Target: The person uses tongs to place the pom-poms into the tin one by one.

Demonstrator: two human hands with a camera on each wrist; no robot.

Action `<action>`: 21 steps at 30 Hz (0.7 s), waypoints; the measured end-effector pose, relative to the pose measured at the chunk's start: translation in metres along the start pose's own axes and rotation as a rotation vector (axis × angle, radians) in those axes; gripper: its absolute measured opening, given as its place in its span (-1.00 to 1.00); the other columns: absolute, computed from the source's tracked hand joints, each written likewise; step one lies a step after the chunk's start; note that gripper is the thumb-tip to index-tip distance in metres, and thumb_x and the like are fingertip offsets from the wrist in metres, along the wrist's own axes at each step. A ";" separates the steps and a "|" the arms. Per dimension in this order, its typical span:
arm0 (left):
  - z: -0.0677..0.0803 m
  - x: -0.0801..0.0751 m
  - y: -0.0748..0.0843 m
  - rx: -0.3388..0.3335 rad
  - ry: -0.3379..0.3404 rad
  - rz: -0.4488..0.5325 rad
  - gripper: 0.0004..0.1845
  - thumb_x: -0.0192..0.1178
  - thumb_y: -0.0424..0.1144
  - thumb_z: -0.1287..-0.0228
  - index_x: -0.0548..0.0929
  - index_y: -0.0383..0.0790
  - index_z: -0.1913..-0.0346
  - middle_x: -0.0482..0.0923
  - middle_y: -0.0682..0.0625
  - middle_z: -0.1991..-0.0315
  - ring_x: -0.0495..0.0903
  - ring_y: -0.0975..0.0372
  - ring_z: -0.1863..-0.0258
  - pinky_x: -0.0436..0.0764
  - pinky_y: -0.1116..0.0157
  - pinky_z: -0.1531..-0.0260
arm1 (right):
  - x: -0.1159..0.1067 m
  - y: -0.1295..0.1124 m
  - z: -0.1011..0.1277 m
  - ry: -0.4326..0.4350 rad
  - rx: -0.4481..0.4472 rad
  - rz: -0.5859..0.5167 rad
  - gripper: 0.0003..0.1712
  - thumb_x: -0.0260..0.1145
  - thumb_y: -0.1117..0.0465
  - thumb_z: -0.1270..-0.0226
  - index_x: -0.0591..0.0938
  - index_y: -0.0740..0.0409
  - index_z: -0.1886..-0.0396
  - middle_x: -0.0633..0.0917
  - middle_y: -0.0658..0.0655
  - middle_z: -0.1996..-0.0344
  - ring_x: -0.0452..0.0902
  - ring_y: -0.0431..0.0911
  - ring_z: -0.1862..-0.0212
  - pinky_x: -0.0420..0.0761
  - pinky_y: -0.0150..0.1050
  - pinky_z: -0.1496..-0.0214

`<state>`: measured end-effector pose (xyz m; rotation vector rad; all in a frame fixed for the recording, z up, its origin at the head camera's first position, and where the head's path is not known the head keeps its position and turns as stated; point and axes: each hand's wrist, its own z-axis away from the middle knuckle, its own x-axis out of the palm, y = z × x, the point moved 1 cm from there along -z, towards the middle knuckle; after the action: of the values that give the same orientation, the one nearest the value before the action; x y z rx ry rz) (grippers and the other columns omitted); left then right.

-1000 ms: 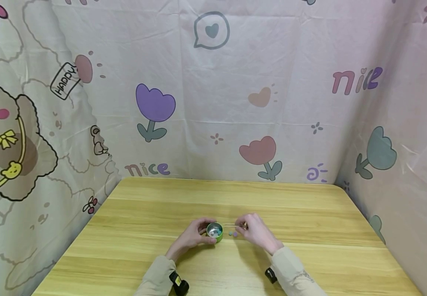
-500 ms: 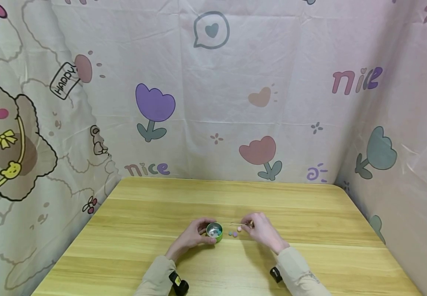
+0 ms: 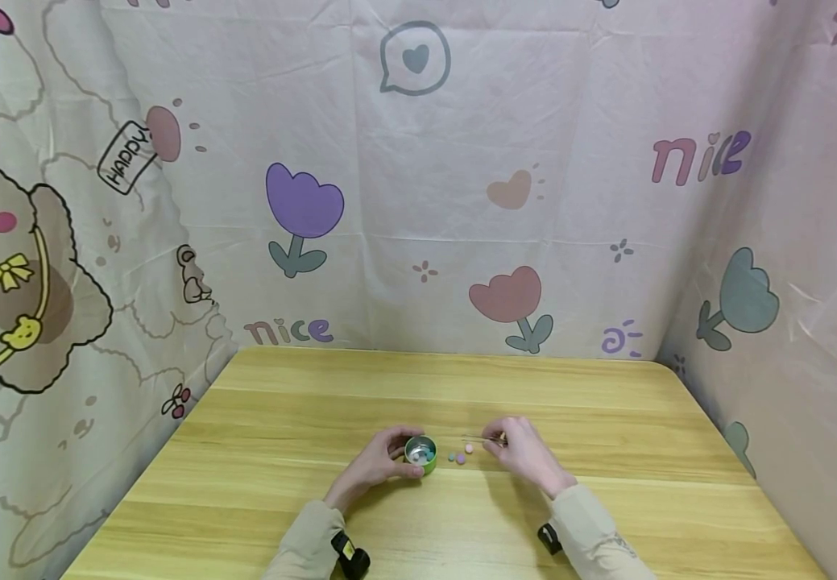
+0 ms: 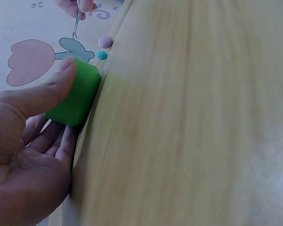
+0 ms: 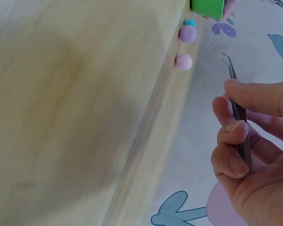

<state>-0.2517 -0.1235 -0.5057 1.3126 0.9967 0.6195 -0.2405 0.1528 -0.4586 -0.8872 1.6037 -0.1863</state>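
My left hand [image 3: 370, 467] holds a small round green tin [image 3: 430, 466] upright on the table, thumb on the near side and fingers round the far side. Inside its silvery interior lie small teal and whitish balls. My right hand [image 3: 527, 453] pinches bent-tip tweezers [image 5: 239, 110] between thumb and fingers. Their tips [image 5: 227, 57] stand slightly apart in the right wrist view, with nothing between them. Three fuzzy pompoms lie between the tin and the right hand: a teal pompom [image 3: 451, 457], a purple pompom [image 3: 461, 459] and a pale pink pompom [image 3: 470, 449].
The work lies on a light wooden table [image 3: 302, 395]. A printed cloth [image 3: 418, 145] hangs behind it and along both sides. Both sleeves [image 3: 302, 540] have a dark wrist device [image 3: 351, 556] strapped near the cuff.
My right hand has drawn back to the right with the tweezers, away from the tin. The pink pompom has come into view beside the other two. My left hand and the tin stay put.
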 end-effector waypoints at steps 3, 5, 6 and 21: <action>0.000 0.000 0.000 0.002 0.001 0.006 -0.28 0.49 -0.40 -0.10 0.42 -0.48 -0.31 0.46 -0.38 -0.29 0.42 -0.22 -0.36 0.33 -0.11 -0.49 | -0.001 0.002 0.001 -0.008 0.012 -0.007 -0.90 0.40 0.43 -0.19 0.76 0.29 0.28 0.80 0.16 0.34 0.64 -0.16 0.33 0.64 -0.48 0.33; 0.000 0.000 0.001 0.006 0.000 -0.002 -0.28 0.48 -0.40 -0.10 0.42 -0.49 -0.31 0.46 -0.39 -0.29 0.42 -0.22 -0.35 0.35 -0.10 -0.49 | 0.000 0.004 0.001 -0.010 0.021 -0.008 -0.90 0.40 0.43 -0.19 0.76 0.28 0.29 0.79 0.14 0.36 0.62 -0.19 0.35 0.62 -0.49 0.35; 0.001 0.000 0.001 0.009 0.000 -0.006 -0.28 0.48 -0.40 -0.10 0.42 -0.50 -0.31 0.46 -0.40 -0.29 0.43 -0.22 -0.35 0.35 -0.09 -0.48 | 0.000 0.005 0.001 -0.007 0.021 -0.003 -0.90 0.40 0.42 -0.19 0.76 0.27 0.29 0.79 0.13 0.37 0.61 -0.20 0.35 0.61 -0.49 0.35; 0.002 -0.001 0.002 0.012 -0.003 -0.026 -0.29 0.48 -0.38 -0.11 0.42 -0.49 -0.30 0.46 -0.39 -0.27 0.45 -0.21 -0.33 0.39 -0.07 -0.46 | -0.001 0.007 0.004 0.020 0.027 0.048 -0.92 0.43 0.42 -0.15 0.77 0.26 0.33 0.79 0.10 0.39 0.63 -0.18 0.34 0.64 -0.43 0.31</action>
<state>-0.2500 -0.1248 -0.5038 1.3085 1.0147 0.5920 -0.2401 0.1598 -0.4628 -0.8270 1.6356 -0.1829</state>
